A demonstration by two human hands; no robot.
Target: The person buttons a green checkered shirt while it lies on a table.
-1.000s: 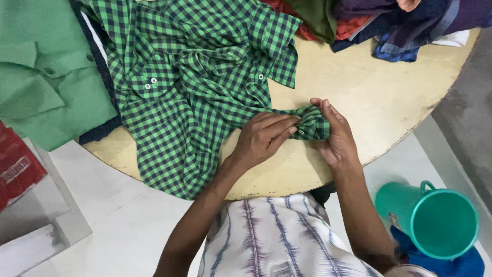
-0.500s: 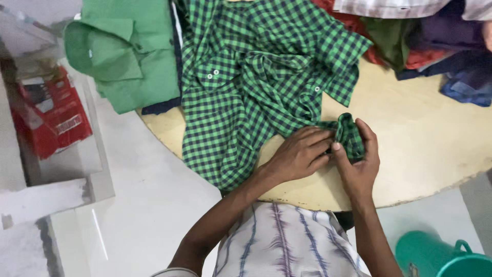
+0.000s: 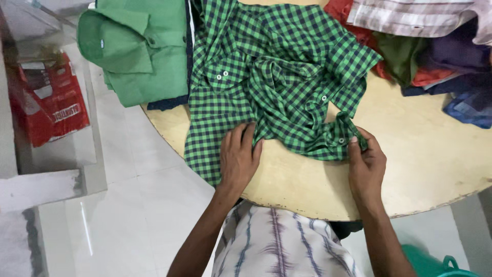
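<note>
A green and navy checked shirt (image 3: 266,66) lies crumpled on a round wooden table (image 3: 410,154), its lower edge hanging over the near rim. My left hand (image 3: 238,156) rests flat on the shirt's body near the table edge, fingers spread. My right hand (image 3: 365,161) pinches the shirt's cuff (image 3: 344,137), which carries a white button, just above the tabletop.
A folded plain green shirt (image 3: 136,51) lies at the table's far left. A heap of mixed clothes (image 3: 425,46) fills the far right. A red bag (image 3: 48,105) sits on a ledge at left. A teal bucket (image 3: 435,264) stands on the floor at bottom right.
My left hand has left the cuff and slid left onto the shirt's body. My right hand keeps the cuff. The view has shifted, so the table appears lower and further right.
</note>
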